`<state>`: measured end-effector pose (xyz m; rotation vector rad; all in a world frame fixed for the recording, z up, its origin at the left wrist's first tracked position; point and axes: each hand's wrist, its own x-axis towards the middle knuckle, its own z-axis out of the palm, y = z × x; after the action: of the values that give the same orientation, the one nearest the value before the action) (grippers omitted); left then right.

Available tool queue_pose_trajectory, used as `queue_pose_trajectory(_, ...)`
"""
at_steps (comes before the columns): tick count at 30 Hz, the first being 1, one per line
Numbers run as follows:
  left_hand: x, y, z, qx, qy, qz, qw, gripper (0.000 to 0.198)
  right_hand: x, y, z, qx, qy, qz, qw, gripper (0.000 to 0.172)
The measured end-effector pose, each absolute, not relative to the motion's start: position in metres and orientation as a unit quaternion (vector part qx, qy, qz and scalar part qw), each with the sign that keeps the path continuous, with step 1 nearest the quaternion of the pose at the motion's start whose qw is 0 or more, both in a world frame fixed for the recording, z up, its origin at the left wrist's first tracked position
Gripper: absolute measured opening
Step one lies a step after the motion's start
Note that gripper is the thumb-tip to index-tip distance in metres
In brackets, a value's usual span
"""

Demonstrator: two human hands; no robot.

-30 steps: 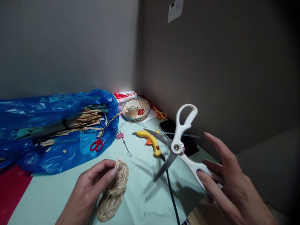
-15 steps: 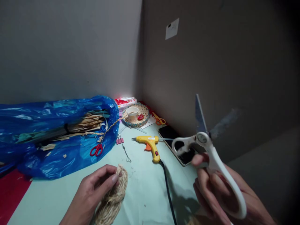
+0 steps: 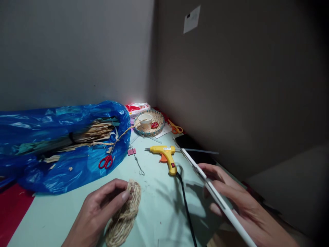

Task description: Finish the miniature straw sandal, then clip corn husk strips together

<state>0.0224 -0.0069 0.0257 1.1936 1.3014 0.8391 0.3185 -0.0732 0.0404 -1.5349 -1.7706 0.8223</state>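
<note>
My left hand [image 3: 102,209] pinches the top of a braided straw piece [image 3: 125,216], an oval of coiled pale fibre, between thumb and fingertips. On the right, my right hand [image 3: 236,202] grips white-handled scissors [image 3: 218,197], now turned edge-on to me, so whether the blades are apart is hidden. Between the hands a yellow glue gun [image 3: 167,156] lies on its side, its orange trigger showing and a clear glue stick [image 3: 200,151] poking from its rear. A pink binder clip [image 3: 132,151] with a wire loop lies left of the glue gun.
A blue plastic bag [image 3: 84,178] holds bundled dried strips [image 3: 99,132], with red-handled scissors [image 3: 105,162] on it. Behind stand a woven tray [image 3: 161,125], a paper cup [image 3: 145,121] and orange scissors [image 3: 175,127]. A phone [image 3: 187,142] lies near the wall; a black cord [image 3: 186,209] crosses the table.
My right hand has turned the white scissors from face-on with blades spread to edge-on, bringing them lower and leftward over the table. My left hand keeps the straw piece nearly still.
</note>
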Motion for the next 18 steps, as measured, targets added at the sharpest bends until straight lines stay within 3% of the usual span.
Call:
queue_pose_trajectory(7,0.02,-0.008,0.023,0.44,0.576,0.356,0.589,0.028,0.321,-0.058,0.036,-0.582,-0.684,0.287,0.333,0.029)
queue_pose_trajectory(11,0.019,-0.007,0.021,0.421,0.562,0.361,0.614,0.026,0.327,-0.053,0.035,-0.597,-0.675,0.244,0.36,0.022)
queue_pose_trajectory(18,0.021,-0.007,0.02,0.38,0.565,0.375,0.629,0.024,0.326,-0.046,0.037,-0.572,-0.693,0.311,0.309,0.027)
